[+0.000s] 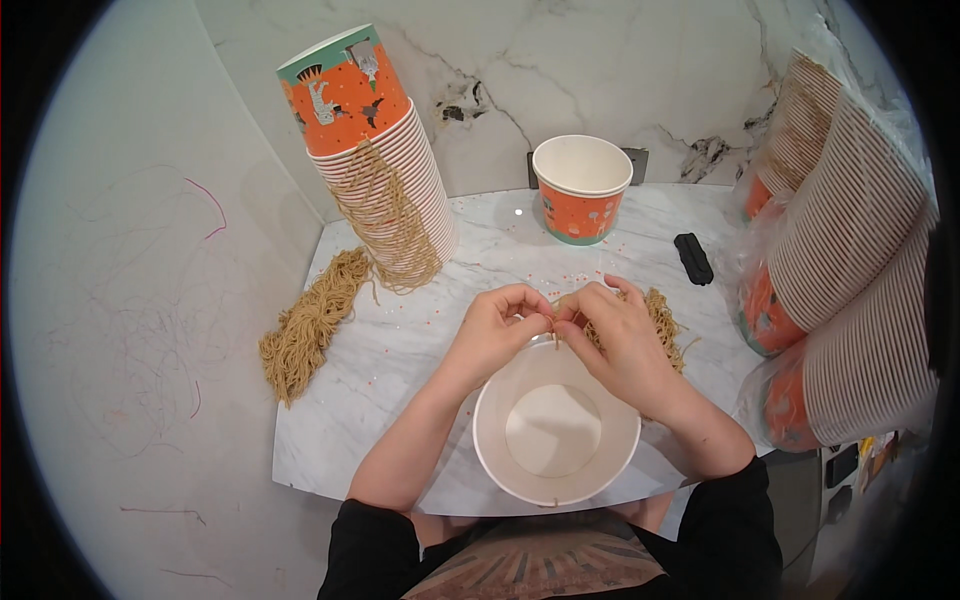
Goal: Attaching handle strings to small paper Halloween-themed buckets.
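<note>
Head view: the left hand and right hand met at the far rim of the open bucket, thumbs and forefingers pinched on a short tan cord. The bucket sat by the near edge of the marbled table. The cord seemed light, soft and limp, best taken near its end; the bucket, apparently paper, looked light and easily dented, its rim the firmest hold.
</note>
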`<state>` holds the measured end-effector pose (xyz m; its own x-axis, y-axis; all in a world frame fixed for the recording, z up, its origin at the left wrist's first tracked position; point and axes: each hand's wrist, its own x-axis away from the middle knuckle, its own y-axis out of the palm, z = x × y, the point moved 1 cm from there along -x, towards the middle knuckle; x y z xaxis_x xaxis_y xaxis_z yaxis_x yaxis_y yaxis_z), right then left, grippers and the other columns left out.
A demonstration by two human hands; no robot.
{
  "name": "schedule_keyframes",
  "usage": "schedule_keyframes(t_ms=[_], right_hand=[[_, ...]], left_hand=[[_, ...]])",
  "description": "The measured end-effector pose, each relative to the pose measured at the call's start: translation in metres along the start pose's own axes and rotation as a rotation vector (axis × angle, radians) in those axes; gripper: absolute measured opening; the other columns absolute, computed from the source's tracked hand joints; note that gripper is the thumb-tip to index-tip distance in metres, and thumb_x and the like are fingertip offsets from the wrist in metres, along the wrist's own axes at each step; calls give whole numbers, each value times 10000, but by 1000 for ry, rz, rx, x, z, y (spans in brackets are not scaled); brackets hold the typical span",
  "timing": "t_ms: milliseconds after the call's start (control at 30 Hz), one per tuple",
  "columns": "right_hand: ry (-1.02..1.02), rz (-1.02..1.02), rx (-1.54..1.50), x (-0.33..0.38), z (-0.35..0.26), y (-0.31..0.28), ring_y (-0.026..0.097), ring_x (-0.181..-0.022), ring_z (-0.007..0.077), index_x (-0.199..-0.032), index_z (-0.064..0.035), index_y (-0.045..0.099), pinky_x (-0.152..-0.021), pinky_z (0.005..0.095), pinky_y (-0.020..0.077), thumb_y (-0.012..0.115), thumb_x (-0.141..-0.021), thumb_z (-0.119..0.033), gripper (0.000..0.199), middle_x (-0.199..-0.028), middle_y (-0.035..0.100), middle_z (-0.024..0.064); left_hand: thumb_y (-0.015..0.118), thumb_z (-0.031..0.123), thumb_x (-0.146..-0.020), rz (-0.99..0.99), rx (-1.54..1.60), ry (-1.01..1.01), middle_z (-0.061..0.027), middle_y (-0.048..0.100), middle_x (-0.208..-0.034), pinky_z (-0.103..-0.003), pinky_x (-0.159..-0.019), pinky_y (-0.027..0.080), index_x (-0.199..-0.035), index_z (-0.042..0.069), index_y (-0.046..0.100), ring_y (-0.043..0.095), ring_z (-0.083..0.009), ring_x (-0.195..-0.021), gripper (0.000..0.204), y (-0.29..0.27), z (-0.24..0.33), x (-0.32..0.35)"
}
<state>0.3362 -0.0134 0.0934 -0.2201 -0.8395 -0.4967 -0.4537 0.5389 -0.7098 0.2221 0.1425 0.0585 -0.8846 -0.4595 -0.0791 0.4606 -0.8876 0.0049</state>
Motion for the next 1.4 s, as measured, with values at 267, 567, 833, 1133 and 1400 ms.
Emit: schedule_keyframes(t_ms=[267, 567, 833, 1133, 1400], right_hand=[[41, -16, -56, -2, 7, 5, 628, -919, 244, -995, -49, 555, -1063, 455, 340, 606, -964, -84, 70, -902, 622, 62], [202, -41, -394, -8, 15, 3, 656, -745, 321, -1015, -9, 516, -728, 401, 490, 569, -990, -67, 83, -772, 631, 131], [177, -44, -505, -6, 26, 8, 627, -676, 227, -1019, -14, 534, -638, 346, 488, 594, -982, -73, 92, -752, 636, 119], [134, 16, -329, -9, 23, 0, 649, -824, 177, -987, 6, 588, -731, 307, 519, 662, -916, -17, 105, -896, 635, 82], [78, 48, -244, -8, 24, 4, 637, -857, 264, -946, 11, 652, -761, 360, 504, 693, -887, -55, 97, -903, 654, 118]], left_hand=[[663, 17, -902, -78, 209, -193, 6, 684, -883, -155, -571, 445, -941, 45, 650, 600, -2, -718, 50, 1, 10, 1], [671, 63, -962, -108, 186, -31, -13, 673, -995, -233, -834, 527, -1038, 40, 598, 651, -79, -959, 108, 2, 5, -3], [706, 56, -941, -140, 244, -40, -23, 679, -1005, -247, -845, 538, -1039, 35, 608, 658, -89, -953, 139, -1, 1, -5], [692, 45, -944, -127, 267, -55, -43, 682, -996, -234, -798, 553, -1030, 14, 619, 667, -89, -914, 117, -2, -1, -6], [691, 28, -938, -58, 259, -36, -48, 676, -996, -221, -771, 551, -1063, 8, 600, 660, -73, -889, 155, 2, -7, -5]])
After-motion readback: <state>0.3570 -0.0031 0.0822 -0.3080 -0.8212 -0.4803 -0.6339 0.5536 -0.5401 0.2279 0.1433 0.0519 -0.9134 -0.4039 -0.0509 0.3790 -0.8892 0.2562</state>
